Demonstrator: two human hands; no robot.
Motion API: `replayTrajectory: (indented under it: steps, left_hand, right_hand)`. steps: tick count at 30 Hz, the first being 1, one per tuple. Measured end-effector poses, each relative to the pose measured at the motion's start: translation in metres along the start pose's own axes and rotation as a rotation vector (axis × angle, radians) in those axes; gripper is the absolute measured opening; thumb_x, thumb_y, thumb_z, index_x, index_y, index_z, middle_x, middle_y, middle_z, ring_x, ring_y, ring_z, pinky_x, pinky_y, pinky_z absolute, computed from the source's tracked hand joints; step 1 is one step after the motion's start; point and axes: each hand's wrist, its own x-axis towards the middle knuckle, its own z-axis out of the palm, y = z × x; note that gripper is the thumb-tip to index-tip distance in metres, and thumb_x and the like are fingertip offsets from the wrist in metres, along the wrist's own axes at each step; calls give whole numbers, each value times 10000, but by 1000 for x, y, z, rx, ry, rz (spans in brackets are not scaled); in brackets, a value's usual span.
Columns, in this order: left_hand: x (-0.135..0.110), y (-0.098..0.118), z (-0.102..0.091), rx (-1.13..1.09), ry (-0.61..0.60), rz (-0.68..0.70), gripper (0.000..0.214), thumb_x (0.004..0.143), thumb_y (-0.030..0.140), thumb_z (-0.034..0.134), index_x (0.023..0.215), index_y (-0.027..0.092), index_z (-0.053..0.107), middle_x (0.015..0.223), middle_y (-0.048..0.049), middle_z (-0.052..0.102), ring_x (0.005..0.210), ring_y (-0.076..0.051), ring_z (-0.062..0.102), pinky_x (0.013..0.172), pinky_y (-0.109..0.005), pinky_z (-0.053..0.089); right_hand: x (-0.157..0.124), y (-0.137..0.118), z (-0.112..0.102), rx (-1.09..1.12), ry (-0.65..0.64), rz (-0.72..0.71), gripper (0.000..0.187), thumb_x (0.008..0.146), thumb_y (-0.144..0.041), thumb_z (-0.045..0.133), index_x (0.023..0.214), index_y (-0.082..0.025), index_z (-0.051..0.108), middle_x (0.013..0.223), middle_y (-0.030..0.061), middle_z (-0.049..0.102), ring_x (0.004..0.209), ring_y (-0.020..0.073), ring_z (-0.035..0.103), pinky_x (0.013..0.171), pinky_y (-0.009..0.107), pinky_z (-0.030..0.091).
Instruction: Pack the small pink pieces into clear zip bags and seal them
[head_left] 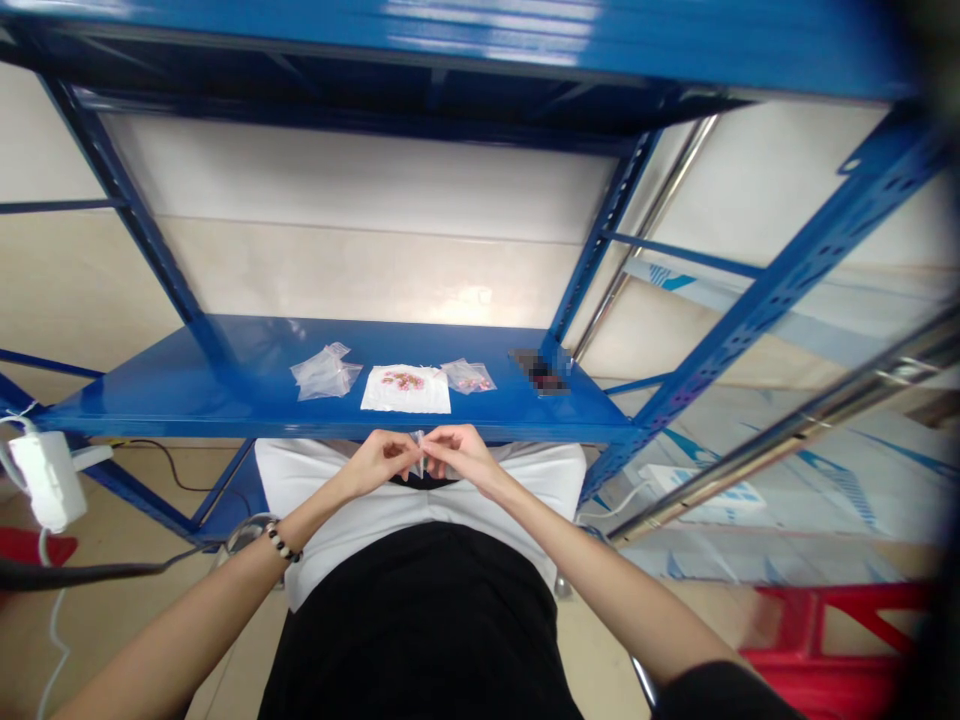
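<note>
My left hand (384, 460) and my right hand (459, 452) meet just in front of the blue shelf's (187, 385) front edge, fingertips pinched together on a small clear plastic bag (421, 452). What the bag contains is too small to make out. On the shelf behind the hands lies a white sheet (406, 390) with a heap of small pink pieces (403, 380) on it. A pile of empty clear bags (324, 372) lies to its left. A clear bag with pink pieces inside (468, 377) lies to its right.
A dark phone-like object (538, 370) rests at the shelf's right end. Blue uprights and an upper shelf frame the space. A white power adapter (46, 478) with cables hangs at the left. Red plastic items (817, 625) sit on the floor at the right.
</note>
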Motion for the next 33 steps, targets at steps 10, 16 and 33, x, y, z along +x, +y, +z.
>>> replayTrajectory:
  steps: [10,16,33]
  left_hand:
    - [8,-8,4,-30,71,-46,311,864,389,615,748,104,662,620,-49,644,531,-113,548,555,-223,424]
    - [5,-9,8,-39,140,-76,309,823,419,668,771,118,624,617,-51,654,545,-135,591,551,-230,446]
    - [4,-7,3,-76,64,-35,299,879,394,598,819,106,656,646,-58,656,569,-124,579,549,-213,427]
  right_hand:
    - [6,5,-5,-9,17,-3,365,788,-463,695,908,-118,716,626,36,670,483,108,575,463,209,456]
    - [1,7,-2,-61,38,-40,360,787,-398,698,1012,-116,711,669,42,680,520,124,592,482,221,469]
    - [1,8,2,-85,82,-87,279,839,-427,640,901,-156,651,692,17,650,536,116,588,461,200,446]
